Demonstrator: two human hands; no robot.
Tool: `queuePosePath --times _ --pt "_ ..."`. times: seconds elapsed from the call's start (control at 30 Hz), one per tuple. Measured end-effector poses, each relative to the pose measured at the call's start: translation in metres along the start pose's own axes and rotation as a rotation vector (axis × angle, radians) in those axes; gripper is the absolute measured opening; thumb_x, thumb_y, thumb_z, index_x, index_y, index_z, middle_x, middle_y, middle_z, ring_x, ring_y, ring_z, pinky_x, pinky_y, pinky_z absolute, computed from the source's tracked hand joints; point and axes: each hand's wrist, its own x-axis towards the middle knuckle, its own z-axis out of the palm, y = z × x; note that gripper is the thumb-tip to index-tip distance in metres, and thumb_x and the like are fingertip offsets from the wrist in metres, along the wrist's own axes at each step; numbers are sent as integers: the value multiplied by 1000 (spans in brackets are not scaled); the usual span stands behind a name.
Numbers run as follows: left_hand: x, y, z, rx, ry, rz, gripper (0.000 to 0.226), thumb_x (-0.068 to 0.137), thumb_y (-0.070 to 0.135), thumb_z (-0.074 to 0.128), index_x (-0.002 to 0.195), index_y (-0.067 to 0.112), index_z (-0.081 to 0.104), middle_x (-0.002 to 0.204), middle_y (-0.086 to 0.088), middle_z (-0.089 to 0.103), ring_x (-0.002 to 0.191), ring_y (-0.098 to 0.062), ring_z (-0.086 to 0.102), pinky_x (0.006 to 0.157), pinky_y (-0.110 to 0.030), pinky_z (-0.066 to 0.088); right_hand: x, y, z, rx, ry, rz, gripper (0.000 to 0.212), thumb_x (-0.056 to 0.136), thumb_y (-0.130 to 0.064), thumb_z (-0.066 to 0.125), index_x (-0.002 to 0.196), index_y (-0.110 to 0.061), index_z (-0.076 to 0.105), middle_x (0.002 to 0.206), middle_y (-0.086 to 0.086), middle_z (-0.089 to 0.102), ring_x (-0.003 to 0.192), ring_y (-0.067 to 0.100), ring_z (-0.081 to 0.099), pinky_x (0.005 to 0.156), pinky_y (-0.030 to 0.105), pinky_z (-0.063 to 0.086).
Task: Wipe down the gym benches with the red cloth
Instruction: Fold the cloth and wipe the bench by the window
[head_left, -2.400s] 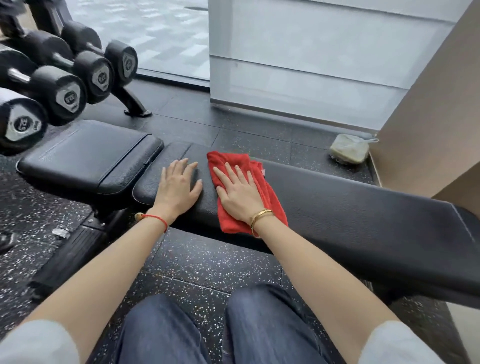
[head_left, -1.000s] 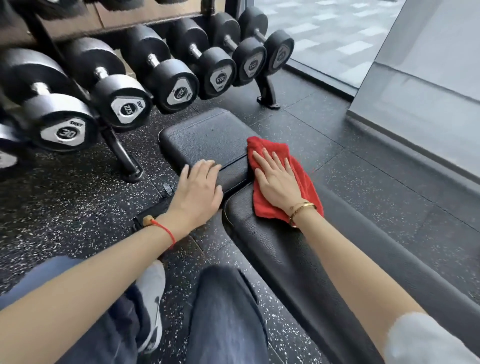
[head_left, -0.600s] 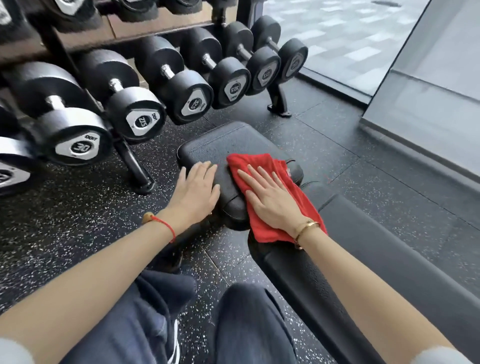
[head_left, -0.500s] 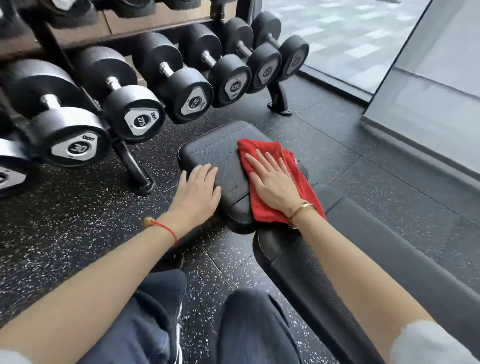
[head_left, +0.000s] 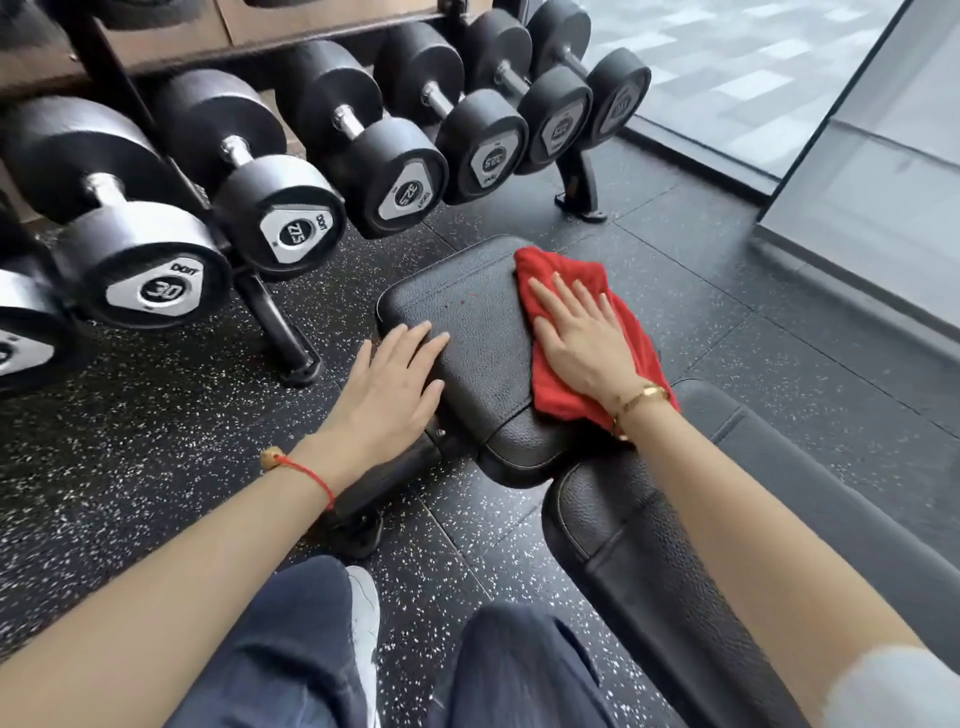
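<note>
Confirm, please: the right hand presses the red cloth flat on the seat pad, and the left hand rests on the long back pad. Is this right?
One detail is wrong. The left hand rests not on the long back pad but on the near left edge of the seat pad, the same pad where the right hand presses the red cloth flat. The head view shows this.

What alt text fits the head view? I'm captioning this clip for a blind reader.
A right hand presses a red cloth flat on a black gym bench's seat pad, while the left hand rests open on the pad's left edge. Black dumbbells fill a rack behind.
</note>
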Motion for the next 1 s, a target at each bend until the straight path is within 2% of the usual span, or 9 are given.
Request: queuePosePath --times 0.07,0.17,0.27,0.37,0.47,0.57,0.7,0.87,1.0 --pt "3 0 0 -19 9 -9 58 102 36 34 155 19 16 163 -1 12 151 -19 8 123 -47 10 28 -16 1 7 -43 8 52 102 -39 29 153 -37 19 164 -5 10 151 22 6 122 43 -1" --pt "10 -3 -2 -59 41 -56 59 102 35 36 154 13 19 162 -4 15 150 -18 12 123 -44 12 42 -54 9 2 -70 -111 53 102 -37 29 154 -36 17 164 -4 9 151 23 6 122 44 0" --pt "14 -6 -2 -57 54 -70 58 101 35 39 152 10 24 161 -6 20 149 -18 16 122 -44 14 18 -74 16 0 -86 -251 53 102 -37 32 153 -38 17 163 -6 11 151 21 7 122 44 0" --pt "15 -4 -1 -71 85 -71 57 100 34 42 149 8 30 158 -9 26 147 -21 21 121 -42 17 -19 -61 14 -20 -80 -353 53 102 -39 33 153 -40 18 163 -10 13 151 18 8 122 42 3" --pt "17 -5 0 -63 90 -67 57 100 35 42 149 8 31 157 -10 28 146 -23 24 120 -41 18 -40 -28 10 -23 -47 -313 53 101 -43 32 152 -44 18 162 -12 16 151 15 10 123 40 3" --pt "17 -7 0 -57 51 -56 59 100 36 40 150 8 27 158 -9 24 147 -23 20 121 -42 17 -16 -3 2 -14 -41 -152 52 102 -42 32 152 -44 17 162 -10 13 151 17 9 123 39 1" --pt "15 -8 0 -70 1 -57 63 101 38 37 154 9 18 162 -7 14 150 -21 11 122 -46 13 41 -22 1 13 -62 -33 52 102 -39 30 153 -39 17 164 -6 8 151 22 5 122 43 -2" --pt "15 -5 0 -53 24 -76 63 100 37 40 153 9 20 162 -7 15 150 -20 11 122 -47 13 30 -80 21 8 -85 -246 53 101 -38 31 153 -39 17 163 -6 11 151 22 7 122 45 -1" --pt "12 -3 6 2 17 -89 63 102 40 33 154 10 14 163 -5 9 151 -19 6 122 -49 12 -11 -65 20 -8 -70 -331 53 101 -40 32 153 -41 17 163 -9 13 151 19 8 122 42 0"
